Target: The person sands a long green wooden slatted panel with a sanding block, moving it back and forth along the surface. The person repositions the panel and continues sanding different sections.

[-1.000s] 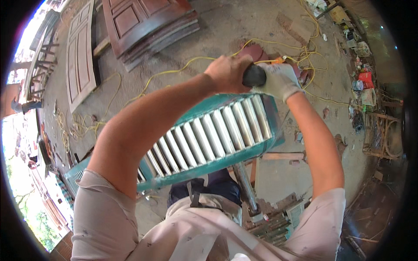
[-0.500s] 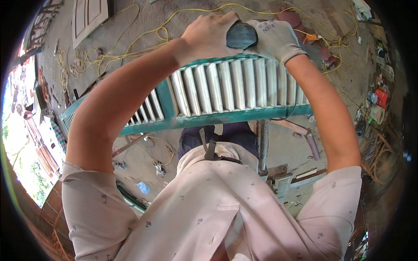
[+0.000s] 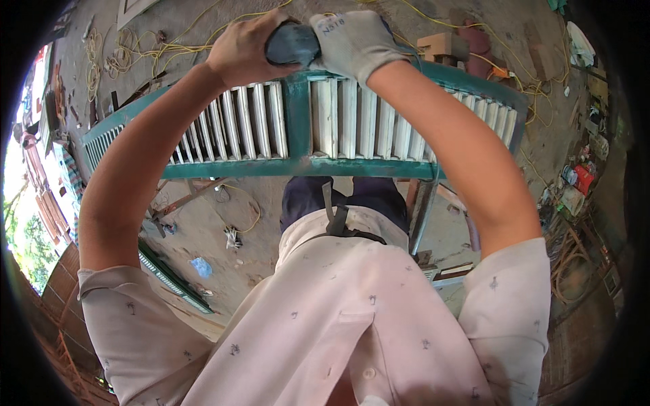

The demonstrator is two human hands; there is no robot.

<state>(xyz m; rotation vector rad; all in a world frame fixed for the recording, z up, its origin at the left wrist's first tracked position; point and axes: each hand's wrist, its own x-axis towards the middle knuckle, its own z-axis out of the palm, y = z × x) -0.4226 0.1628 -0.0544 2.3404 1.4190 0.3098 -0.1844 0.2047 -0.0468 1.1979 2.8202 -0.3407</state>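
Observation:
A long louvred shutter (image 3: 296,118) with a green frame and pale, worn slats lies across in front of me. At its far rail, by the middle crosspiece, is a dark, rounded hand-held tool that looks like a power sander (image 3: 292,44). My bare left hand (image 3: 245,49) is closed round its left side. On its right side, my right hand (image 3: 353,44), in a pale grey work glove, grips it too. Both hands hide much of the tool, and its underside is out of sight. A dark cord (image 3: 418,59) shows just right of the glove.
Yellow cable (image 3: 128,51) lies in loops on the dusty floor beyond the shutter. A wooden block (image 3: 443,46) stands behind the right part. Metal supports (image 3: 423,210) show below. Nearer left lie a glove (image 3: 232,237), a blue scrap (image 3: 201,266) and another green louvred piece (image 3: 172,277).
Both hands have moved left with the sander along the far rail, from the right-hand slats to the middle crosspiece. The view has shifted, so the shutter's right end now shows.

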